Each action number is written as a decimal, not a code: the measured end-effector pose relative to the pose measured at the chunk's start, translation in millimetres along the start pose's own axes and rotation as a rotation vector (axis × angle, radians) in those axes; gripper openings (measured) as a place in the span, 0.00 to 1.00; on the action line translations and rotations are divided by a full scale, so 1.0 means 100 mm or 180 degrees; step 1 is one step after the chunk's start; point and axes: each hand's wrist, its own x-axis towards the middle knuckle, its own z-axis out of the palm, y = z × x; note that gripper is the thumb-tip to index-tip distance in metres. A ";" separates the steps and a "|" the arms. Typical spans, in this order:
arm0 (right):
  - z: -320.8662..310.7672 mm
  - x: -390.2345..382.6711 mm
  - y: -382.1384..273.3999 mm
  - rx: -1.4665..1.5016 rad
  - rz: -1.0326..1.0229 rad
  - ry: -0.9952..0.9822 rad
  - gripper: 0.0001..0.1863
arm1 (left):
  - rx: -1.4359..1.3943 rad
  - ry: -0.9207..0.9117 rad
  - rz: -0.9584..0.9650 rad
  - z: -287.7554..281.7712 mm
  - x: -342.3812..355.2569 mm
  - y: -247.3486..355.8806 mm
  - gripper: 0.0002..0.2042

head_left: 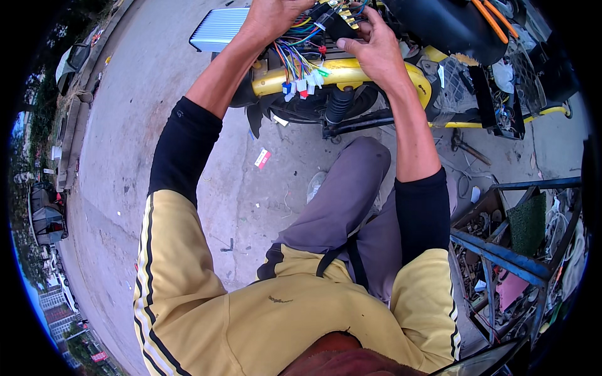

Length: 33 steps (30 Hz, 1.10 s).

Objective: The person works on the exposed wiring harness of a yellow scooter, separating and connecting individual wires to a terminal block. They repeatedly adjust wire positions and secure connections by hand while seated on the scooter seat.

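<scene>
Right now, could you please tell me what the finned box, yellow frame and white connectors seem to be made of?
The finned box looks like bare aluminium, judging by its silvery ridges. The yellow frame seems painted metal, given its glossy highlights, though plastic is possible. The white connectors look like smooth moulded plastic: opaque and block-shaped.

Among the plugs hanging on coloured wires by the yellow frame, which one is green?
The small green plug at the bunch's right edge, beside a white one; the others there look white, blue or red.
</scene>
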 end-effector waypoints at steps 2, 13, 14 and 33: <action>0.00 0.01 0.02 -0.0059 -0.0019 0.0027 0.38 | 0.0065 -0.0001 0.0045 0.00 0.00 0.00 0.02; 0.00 0.01 0.06 -0.0110 -0.0058 0.0080 0.38 | 0.0027 -0.0009 -0.0042 0.02 -0.02 0.04 0.02; 0.00 0.01 0.06 -0.0060 -0.0034 0.0077 0.38 | 0.0047 -0.0014 -0.0055 0.01 -0.03 0.06 0.02; 0.00 0.00 0.03 -0.0109 0.0002 0.0076 0.38 | 0.0183 0.0045 0.0055 0.01 -0.02 0.03 0.02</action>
